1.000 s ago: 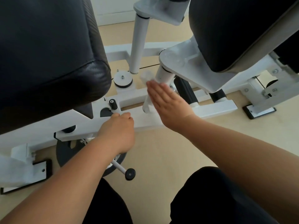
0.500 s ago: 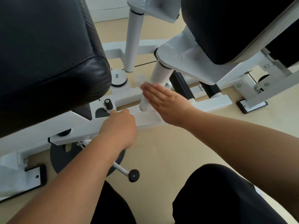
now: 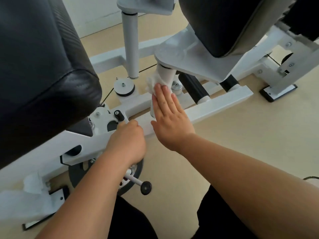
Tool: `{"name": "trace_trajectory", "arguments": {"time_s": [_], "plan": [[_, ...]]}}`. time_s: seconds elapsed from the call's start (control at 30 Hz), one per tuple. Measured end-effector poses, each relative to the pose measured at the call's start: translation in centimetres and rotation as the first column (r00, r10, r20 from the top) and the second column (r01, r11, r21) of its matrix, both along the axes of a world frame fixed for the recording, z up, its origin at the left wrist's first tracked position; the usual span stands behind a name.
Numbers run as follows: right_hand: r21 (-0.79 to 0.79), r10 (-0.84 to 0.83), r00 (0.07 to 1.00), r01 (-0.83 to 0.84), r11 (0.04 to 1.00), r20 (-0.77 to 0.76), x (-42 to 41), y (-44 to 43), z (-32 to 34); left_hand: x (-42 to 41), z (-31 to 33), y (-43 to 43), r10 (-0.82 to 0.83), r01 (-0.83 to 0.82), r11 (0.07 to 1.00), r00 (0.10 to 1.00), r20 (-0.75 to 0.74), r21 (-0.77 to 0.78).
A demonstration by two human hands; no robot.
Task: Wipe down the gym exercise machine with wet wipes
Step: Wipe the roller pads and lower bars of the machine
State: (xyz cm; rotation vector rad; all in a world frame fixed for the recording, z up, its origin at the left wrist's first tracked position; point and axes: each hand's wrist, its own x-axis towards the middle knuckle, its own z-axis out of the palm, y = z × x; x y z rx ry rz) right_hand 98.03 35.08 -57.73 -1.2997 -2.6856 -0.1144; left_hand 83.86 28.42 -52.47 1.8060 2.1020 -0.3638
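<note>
Head view: the right hand [image 3: 170,118] lies flat with straight fingers, its fingertips [image 3: 161,89] pressing a crumpled white wipe [image 3: 152,81] against the white post [image 3: 165,73] under the right pad [image 3: 224,23]. The wipe sits on the left face of the post, just below the plate that carries the pad, and bunches out beyond the fingers. The left hand [image 3: 127,144] is curled into a fist braced on the frame [image 3: 215,104] beside a black knob [image 3: 118,114]. Nothing shows in it, though its fingertips are hidden.

The wipe looks light, limp and damp. It probably has no stiffness of its own, so it goes only where the fingers push it and folds or rolls up under a dragging stroke. Held by flat pressure alone, it could slide off the smooth painted tube or drop to the floor [image 3: 241,144] if the hand lifts. A surer hold would be to wrap it partway round the post and cup it with fingers and thumb, or to pinch a fold of it between thumb and forefinger. The machine itself appears heavy and rigid and should not shift under wiping force. The narrow gap between post and roller [image 3: 193,88] likely needs a fingertip-wide fold.
</note>
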Motion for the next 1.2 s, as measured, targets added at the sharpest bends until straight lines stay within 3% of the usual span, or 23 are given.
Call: {"name": "trace_trajectory", "arguments": {"time_s": [0.17, 0.23, 0.37, 0.5, 0.63, 0.77, 0.87, 0.93, 1.0, 1.1, 1.2], "plan": [[0.291, 0.205, 0.966, -0.244, 0.925, 0.160, 2.6, 4.4, 1.9, -0.4, -0.4, -0.8, -0.027, 0.027, 1.000, 0.999, 0.025, -0.003], [0.306, 0.243, 0.957, -0.281, 0.909, 0.158, 3.1, 5.4, 1.7, -0.4, -0.4, -0.7, -0.018, 0.018, 1.000, 1.000, 0.026, -0.005], [0.096, 0.274, 0.950, -0.290, 0.952, 0.153, 3.4, 3.6, -1.9, -0.3, -0.6, -0.1, 0.006, -0.006, 1.000, 1.000, 0.004, -0.002], [-0.085, 0.120, 0.991, -0.124, 0.989, -0.052, 1.6, 0.2, -1.6, -0.4, -0.8, 0.4, 0.014, -0.015, 0.999, 1.000, 0.013, 0.029], [-0.257, -0.095, 0.954, 0.020, 0.966, -0.283, 0.4, -2.2, -0.2, -0.4, -0.4, -0.1, 0.032, -0.034, 0.999, 0.998, 0.058, 0.030], [-0.413, -0.253, 0.811, 0.015, 0.911, -0.528, -1.6, -2.1, 0.6, -0.5, -0.3, -0.4, 0.017, -0.019, 0.999, 0.997, 0.070, 0.036], [-0.477, -0.412, 0.546, 0.026, 0.879, -0.729, -4.8, -1.1, 1.0, -0.1, 0.2, 0.0, 0.084, -0.087, 0.996, 0.992, 0.099, 0.025], [-0.501, -0.471, 0.425, 0.048, 0.864, -0.773, -6.5, -0.7, 0.7, 0.2, 0.7, 0.0, 0.108, -0.111, 0.993, 0.988, 0.106, 0.025], [-0.557, -0.511, 0.417, 0.012, 0.830, -0.752, -6.8, -0.9, -0.5, 0.1, 0.9, -0.1, 0.063, -0.066, 0.997, 0.994, 0.088, 0.027], [-0.630, -0.518, 0.499, -0.076, 0.773, -0.695, -5.3, -1.6, -1.8, -0.7, 0.5, -0.2, -0.035, 0.035, 0.999, 0.998, 0.048, 0.021], [-0.579, -0.476, 0.462, -0.102, 0.809, -0.748, -4.8, -1.0, -0.1, -0.8, 0.5, -0.1, -0.047, 0.047, 0.999, 0.999, 0.019, -0.005]]}}
